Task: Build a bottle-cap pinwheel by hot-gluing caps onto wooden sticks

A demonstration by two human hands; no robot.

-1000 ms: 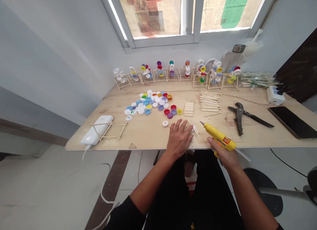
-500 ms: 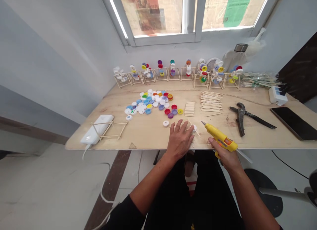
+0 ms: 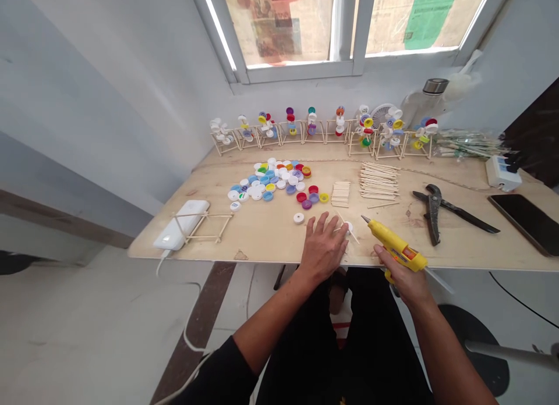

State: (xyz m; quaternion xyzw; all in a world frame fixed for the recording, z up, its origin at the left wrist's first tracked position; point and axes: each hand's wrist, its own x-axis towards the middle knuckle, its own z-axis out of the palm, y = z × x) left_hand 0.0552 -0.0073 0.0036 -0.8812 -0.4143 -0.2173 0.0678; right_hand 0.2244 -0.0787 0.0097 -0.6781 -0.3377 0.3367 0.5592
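Observation:
My left hand (image 3: 324,248) rests on the table near its front edge, fingers spread, with the fingertips at crossed thin sticks (image 3: 354,235) and a white cap (image 3: 348,226). Whether the fingers press on the sticks or the cap is hard to tell. In my right hand (image 3: 404,277) is a yellow glue gun (image 3: 393,242), its nozzle pointing left, a little above and to the right of the crossed sticks. Another white cap (image 3: 299,218) lies left of my left hand. Short sticks (image 3: 340,194) and longer sticks (image 3: 379,181) lie in stacks beyond my hands.
Coloured caps (image 3: 271,181) lie heaped at centre left. A stick frame (image 3: 205,237) leans over a white power bank (image 3: 183,223). Pliers (image 3: 433,213) and a phone (image 3: 526,221) lie right. Stick stands with caps (image 3: 314,131) line the back.
The whole view has shifted, so the table and objects appear slightly farther right. My hands hold nearly the same places on the table, with the glue gun still in my right hand.

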